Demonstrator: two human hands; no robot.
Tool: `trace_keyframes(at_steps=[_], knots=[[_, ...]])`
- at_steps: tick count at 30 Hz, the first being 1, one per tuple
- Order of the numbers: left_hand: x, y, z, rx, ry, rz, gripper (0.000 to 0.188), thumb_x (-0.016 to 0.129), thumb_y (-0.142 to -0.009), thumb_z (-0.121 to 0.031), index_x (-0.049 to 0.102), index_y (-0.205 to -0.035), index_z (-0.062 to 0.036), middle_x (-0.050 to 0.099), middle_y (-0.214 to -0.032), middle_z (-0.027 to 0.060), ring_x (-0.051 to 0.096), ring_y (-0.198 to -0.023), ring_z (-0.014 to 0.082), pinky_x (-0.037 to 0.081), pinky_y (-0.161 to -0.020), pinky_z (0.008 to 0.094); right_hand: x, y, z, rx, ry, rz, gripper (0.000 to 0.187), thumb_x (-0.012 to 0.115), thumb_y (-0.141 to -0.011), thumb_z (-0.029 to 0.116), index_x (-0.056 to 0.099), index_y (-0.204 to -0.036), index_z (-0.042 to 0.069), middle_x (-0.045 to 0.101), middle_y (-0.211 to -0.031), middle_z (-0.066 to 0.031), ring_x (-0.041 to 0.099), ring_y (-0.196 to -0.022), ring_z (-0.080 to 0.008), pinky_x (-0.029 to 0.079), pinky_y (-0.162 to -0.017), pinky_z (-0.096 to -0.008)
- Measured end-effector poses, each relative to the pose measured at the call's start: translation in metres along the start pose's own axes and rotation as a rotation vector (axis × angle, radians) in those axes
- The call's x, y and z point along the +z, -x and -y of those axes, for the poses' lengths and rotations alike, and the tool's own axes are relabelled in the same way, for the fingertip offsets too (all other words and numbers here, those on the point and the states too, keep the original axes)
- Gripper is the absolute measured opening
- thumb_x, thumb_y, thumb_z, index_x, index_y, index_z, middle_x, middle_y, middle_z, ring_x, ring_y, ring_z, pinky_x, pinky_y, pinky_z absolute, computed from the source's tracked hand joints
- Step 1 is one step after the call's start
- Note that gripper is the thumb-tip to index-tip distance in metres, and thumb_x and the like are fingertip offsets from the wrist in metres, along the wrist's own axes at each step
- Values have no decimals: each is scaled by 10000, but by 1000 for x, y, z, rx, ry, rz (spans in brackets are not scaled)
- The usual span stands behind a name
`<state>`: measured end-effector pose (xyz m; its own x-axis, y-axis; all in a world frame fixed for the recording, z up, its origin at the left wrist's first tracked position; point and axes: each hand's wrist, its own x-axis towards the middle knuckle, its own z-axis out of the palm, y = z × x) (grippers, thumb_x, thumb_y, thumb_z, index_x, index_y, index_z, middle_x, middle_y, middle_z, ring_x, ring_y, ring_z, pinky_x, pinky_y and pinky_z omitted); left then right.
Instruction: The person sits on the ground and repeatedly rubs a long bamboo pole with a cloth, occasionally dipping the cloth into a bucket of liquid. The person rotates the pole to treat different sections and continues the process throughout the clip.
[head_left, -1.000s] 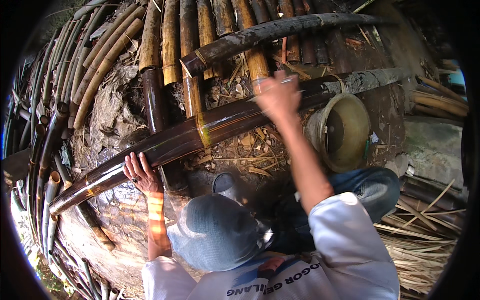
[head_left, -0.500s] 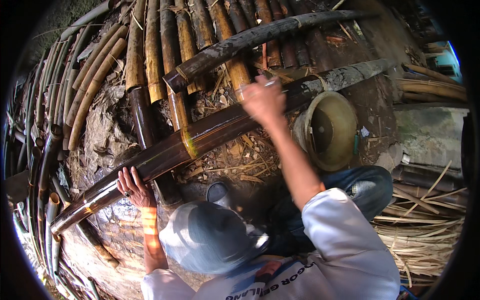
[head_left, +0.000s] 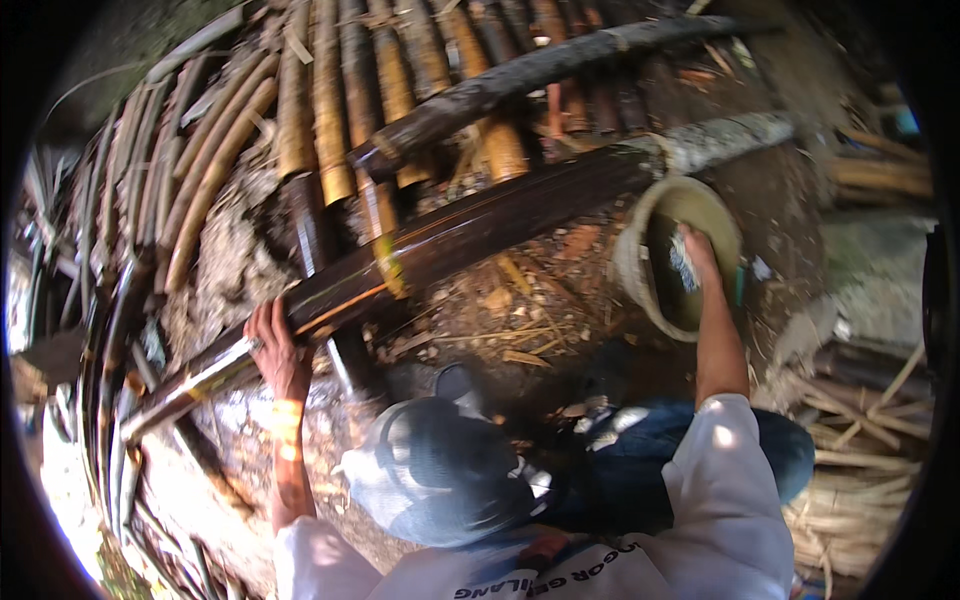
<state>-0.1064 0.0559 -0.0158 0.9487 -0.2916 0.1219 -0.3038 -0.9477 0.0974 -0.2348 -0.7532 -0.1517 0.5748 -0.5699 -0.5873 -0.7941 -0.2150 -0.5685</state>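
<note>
A thick, wet, dark brown bamboo pole (head_left: 470, 240) lies slantwise across the middle, with a yellow-green band at one node and a pale, mottled far right end. My left hand (head_left: 278, 345), a ring on one finger, grips its lower left part with the fingers bent over the top. Inside a grimy, pale bucket (head_left: 632, 250) on the right is my right hand (head_left: 702, 255). A crumpled silvery-white scrubbing pad (head_left: 683, 262) is closed in its fingers. Motion blur hides the pad's finer detail.
Several bamboo poles (head_left: 328, 110) lie side by side at the back, with another dark pole (head_left: 520, 80) across them. Curved bamboo lengths (head_left: 215, 165) are stacked at the left. Split strips (head_left: 850, 520) pile up at lower right, below a concrete block (head_left: 880, 265). Chips litter the ground.
My right hand has left the bamboo pole and moved right and down into the bucket, with the pad in it. My left hand stays on the pole. The whole view has shifted slightly.
</note>
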Motion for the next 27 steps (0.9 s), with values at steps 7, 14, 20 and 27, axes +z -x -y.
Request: trace_keyframes(at_steps=[7, 14, 20, 27], knots=[[-17, -51, 0, 64, 35, 171, 883, 749, -842, -627, 467, -1518, -133, 535, -1444, 130, 499, -1357, 365, 371, -1089, 564, 100, -10, -84, -108, -375, 130, 725, 601, -1006, 500, 422, -1560, 67, 478, -1556, -169, 406, -1454, -295, 311, -1197, -443], [-7, -117, -9, -427, 667, 528, 1002, 93, -966, -836, 646, -1412, -129, 700, -1305, 172, 559, -1330, 328, 427, -1066, 543, 83, 128, 177, -450, -1181, 482, 501, 551, -1020, 388, 584, -1345, 8, 644, -1042, -73, 652, -867, -182, 568, -750, -333], [-7, -148, 2, -570, 1008, 602, 1132, 72, -860, -951, 603, -1476, -164, 591, -1456, 243, 417, -1472, 394, 294, -1198, 554, 373, 258, 331, -784, 374, -211, 381, 648, -1008, 315, 554, -1318, 113, 688, -1022, -142, 700, -915, -273, 569, -832, -409], [-15, -167, 6, -553, 1388, 610, 1114, 115, -878, -943, 427, -1595, -149, 651, -1370, 228, 624, -1198, 306, 454, -1063, 476, 491, 290, 337, -1515, 158, -146, 402, 591, -1001, 297, 609, -1351, 101, 649, -1319, -156, 548, -1324, -347, 241, -1266, -555]])
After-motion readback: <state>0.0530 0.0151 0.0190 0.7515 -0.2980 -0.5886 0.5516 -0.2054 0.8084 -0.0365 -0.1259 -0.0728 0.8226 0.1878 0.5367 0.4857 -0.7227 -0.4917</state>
